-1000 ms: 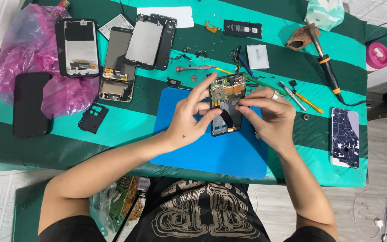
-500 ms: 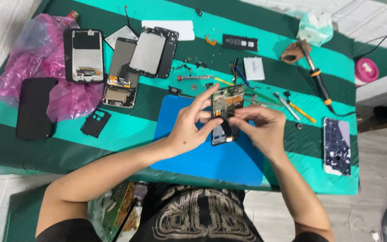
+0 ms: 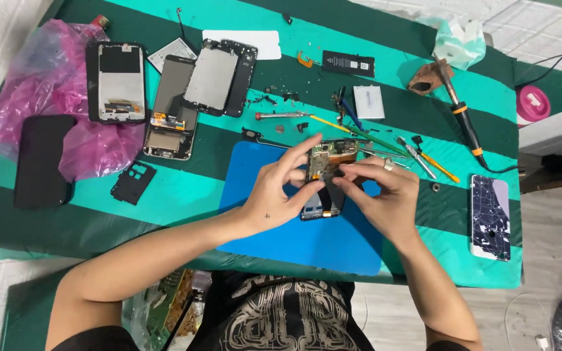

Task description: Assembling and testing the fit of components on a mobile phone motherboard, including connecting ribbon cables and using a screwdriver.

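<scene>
An opened phone (image 3: 325,170) with its circuit board exposed is held above a blue work mat (image 3: 274,224). My left hand (image 3: 278,188) grips its left edge, thumb and fingers pinching near the board. My right hand (image 3: 385,195), a ring on one finger, holds the right side, with its fingertips at the middle of the phone. The phone's lower part is partly hidden by both hands.
On the green striped cloth lie several dismantled phones (image 3: 172,104), a black phone (image 3: 41,159) on a pink bag (image 3: 47,78), a battery (image 3: 348,63), a screwdriver (image 3: 281,116), tweezers (image 3: 414,156), a soldering iron (image 3: 460,114) and a cracked phone (image 3: 490,218) at the right.
The view has shifted slightly. Both hands stay on the opened phone; the fingers have moved a little on it.
</scene>
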